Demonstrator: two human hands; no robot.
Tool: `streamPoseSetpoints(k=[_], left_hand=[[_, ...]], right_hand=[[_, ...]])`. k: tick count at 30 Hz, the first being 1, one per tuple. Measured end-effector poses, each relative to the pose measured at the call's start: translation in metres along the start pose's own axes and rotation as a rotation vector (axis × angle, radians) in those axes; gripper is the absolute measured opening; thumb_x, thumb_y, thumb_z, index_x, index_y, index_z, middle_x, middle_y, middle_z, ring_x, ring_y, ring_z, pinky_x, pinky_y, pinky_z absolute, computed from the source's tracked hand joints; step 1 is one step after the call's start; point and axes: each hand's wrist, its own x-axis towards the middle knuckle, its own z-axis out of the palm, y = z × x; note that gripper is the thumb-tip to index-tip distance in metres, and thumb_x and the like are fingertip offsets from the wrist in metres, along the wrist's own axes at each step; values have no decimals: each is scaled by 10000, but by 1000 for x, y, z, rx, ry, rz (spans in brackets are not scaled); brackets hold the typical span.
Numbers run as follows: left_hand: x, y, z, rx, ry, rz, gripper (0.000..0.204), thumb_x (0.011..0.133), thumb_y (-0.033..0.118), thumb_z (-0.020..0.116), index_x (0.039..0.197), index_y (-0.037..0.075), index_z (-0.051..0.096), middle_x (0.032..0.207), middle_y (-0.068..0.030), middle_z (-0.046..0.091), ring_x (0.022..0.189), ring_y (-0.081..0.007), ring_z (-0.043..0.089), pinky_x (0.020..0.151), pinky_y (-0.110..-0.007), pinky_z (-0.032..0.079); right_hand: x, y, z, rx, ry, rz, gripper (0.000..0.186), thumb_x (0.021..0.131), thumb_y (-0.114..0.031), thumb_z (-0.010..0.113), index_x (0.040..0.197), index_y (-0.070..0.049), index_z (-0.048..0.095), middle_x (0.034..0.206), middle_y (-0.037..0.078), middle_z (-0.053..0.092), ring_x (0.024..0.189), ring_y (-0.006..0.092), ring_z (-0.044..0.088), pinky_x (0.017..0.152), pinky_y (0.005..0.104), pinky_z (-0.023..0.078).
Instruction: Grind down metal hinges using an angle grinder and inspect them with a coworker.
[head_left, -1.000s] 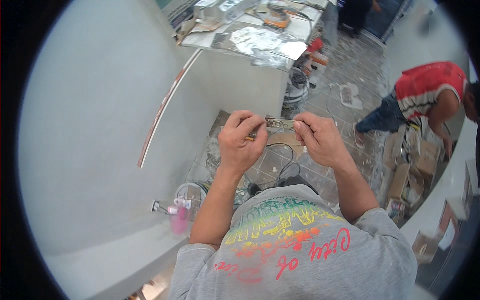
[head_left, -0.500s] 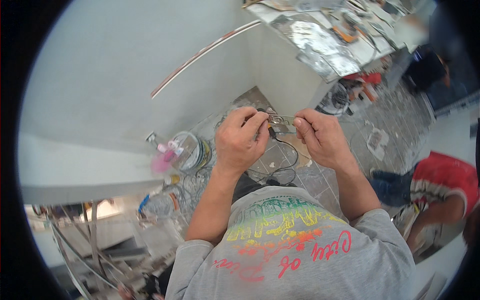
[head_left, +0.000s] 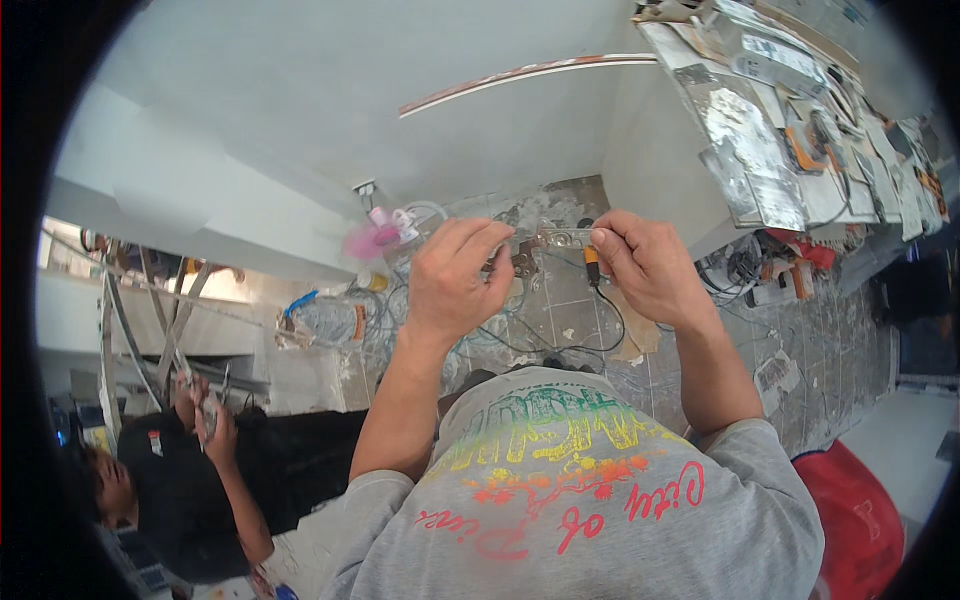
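Observation:
In front of my chest, my right hand pinches one end of a short flat metal piece with holes in it. The piece points left, toward my left hand, whose fingers and thumb are curled together. Something small and metallic shows at those left fingertips, but it is partly hidden and too small to name. A narrow gap seems to part the left fingertips from the metal piece. Beneath the right fingers, an orange-yellow tool handle with a black cord shows against the floor.
A cluttered worktop with tools stands at the far right. Pink plastic lies by the wall, with a clear bag nearer. Cords cross the tiled floor. A person in black works at left; red clothing shows at right.
My view has swung, so the worktop sits farther right and the person in black now shows at left. My left fingers have drawn slightly away from the metal piece, which my right hand still holds.

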Motion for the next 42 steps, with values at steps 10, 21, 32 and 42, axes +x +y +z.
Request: streamPoseSetpoints(k=[10,21,32,42], left_hand=[[-32,-11,-16,228,-62,-40,184,665,86,691,837,68,630,761,-64,602,715,-252,607,629,-366,503],[-82,-4,-71,145,390,-140,234,691,-36,670,900,37,595,831,-103,626,712,-253,625,641,-310,514],[-194,-56,-117,-1531,771,-1207,399,975,259,520,1299,51,417,1073,-132,613,939,-263,632,801,-362,530],[-205,-69,-127,-1546,447,-1031,401,1005,243,499,1287,-41,483,1080,-220,650,960,-337,678,813,-414,583]], right_hand=[[17,-16,53,35,-98,-57,205,960,-156,534,851,5,598,573,89,526,520,158,515,517,325,420],[28,-41,111,-68,-122,-67,226,964,-152,524,836,18,599,571,79,537,522,156,527,521,322,428],[37,-50,175,569,-286,255,274,1002,-210,486,823,-18,566,644,5,543,554,90,522,523,248,418],[61,-42,181,723,-517,276,269,1013,-235,489,841,-43,565,664,-7,546,576,80,519,530,228,395]])
